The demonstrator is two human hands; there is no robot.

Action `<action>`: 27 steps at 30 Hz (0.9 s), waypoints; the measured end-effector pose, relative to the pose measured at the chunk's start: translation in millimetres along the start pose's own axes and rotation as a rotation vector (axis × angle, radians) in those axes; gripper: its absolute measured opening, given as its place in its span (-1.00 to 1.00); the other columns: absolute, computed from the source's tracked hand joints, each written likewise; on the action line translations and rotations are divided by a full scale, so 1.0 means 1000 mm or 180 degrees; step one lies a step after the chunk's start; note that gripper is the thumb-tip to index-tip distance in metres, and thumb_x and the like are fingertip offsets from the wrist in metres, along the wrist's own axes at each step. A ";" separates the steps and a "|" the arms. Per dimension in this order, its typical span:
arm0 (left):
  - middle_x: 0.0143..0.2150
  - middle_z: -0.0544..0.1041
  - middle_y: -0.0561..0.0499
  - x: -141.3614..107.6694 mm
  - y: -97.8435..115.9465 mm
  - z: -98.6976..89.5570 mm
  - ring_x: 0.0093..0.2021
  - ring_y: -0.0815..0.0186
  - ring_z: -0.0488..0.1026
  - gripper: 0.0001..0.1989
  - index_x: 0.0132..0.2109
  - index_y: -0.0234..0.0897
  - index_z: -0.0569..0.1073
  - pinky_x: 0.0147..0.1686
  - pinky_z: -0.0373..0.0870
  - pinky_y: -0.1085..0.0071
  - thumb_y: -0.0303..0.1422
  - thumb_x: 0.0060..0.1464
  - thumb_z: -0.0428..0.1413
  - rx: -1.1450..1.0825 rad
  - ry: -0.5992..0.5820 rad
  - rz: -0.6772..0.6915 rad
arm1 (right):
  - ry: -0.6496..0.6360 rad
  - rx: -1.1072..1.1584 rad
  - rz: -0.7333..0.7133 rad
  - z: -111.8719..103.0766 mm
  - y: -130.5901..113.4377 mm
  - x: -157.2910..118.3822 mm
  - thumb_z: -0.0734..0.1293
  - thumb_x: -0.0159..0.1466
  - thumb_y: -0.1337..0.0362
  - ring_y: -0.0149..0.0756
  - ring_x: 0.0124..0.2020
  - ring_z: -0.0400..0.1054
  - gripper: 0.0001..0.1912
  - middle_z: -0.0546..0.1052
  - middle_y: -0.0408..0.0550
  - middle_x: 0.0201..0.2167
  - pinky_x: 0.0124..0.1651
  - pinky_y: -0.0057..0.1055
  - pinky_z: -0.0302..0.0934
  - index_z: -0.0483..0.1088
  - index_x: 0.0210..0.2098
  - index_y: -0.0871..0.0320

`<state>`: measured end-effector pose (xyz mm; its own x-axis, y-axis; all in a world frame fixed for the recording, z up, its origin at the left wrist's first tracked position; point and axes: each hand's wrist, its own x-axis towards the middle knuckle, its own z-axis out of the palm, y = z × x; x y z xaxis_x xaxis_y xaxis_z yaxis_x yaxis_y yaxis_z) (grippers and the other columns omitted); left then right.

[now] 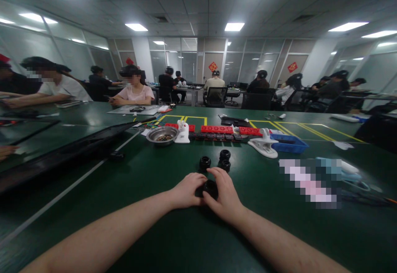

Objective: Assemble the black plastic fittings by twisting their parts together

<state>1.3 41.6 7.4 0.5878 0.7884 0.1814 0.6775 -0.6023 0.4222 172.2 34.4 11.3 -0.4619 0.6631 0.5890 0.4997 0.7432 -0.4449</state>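
Observation:
Close in front of me, my left hand (187, 190) and my right hand (226, 194) curl around a black round part (211, 187) from both sides. It is glossy and seems to have a hollow in the top; my fingers cover much of it, so its exact kind is not plain. Just beyond the fingertips, three similar black round parts stand on the green table: one at the left (205, 163), one at the back right (225, 155) and one in front of that (224, 165).
Farther off stand a metal bowl (161, 135) of small pieces, a white stand (182, 133), red blocks (217, 129) in a row, a white clamp-like piece (264, 144) and a blue tray (290, 144). A long black panel (62, 151) lies left. People sit at tables beyond.

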 end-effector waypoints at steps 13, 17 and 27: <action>0.02 0.32 -0.10 -0.001 0.001 -0.001 0.01 0.12 0.21 -0.52 -0.03 -0.31 0.33 0.03 0.12 0.21 -0.31 -0.17 0.14 -0.0076 -0.0048 -0.0062 | -0.0082 0.0143 -0.0084 -0.003 -0.003 0.000 0.23 0.02 0.35 -0.10 0.01 0.11 -0.48 0.24 0.11 -0.05 0.05 -0.08 0.05 0.10 -0.01 0.20; 0.03 0.31 -0.08 -0.001 0.001 -0.002 0.02 0.13 0.21 -0.51 -0.02 -0.28 0.32 0.03 0.12 0.22 -0.30 -0.17 0.15 -0.0112 -0.0047 -0.0048 | -0.0185 0.0290 0.0018 -0.003 -0.004 0.002 0.21 0.04 0.40 -0.19 -0.04 0.17 -0.52 0.26 0.08 -0.08 0.02 -0.19 0.11 0.11 -0.02 0.20; -0.12 0.39 -0.06 0.001 0.002 0.002 -0.10 0.15 0.31 -0.51 -0.08 -0.28 0.33 -0.07 0.21 0.24 -0.18 -0.18 0.18 -0.0201 0.0210 -0.0090 | -0.0029 0.0144 -0.0115 -0.002 0.001 -0.003 0.21 0.13 0.26 -0.10 0.05 0.07 -0.52 0.20 0.12 -0.01 0.06 -0.09 0.03 0.07 0.02 0.20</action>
<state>4.2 40.9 6.5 0.5370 0.8128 0.2258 0.6630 -0.5721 0.4829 175.6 33.2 11.0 -0.4857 0.6364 0.5992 0.4490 0.7698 -0.4537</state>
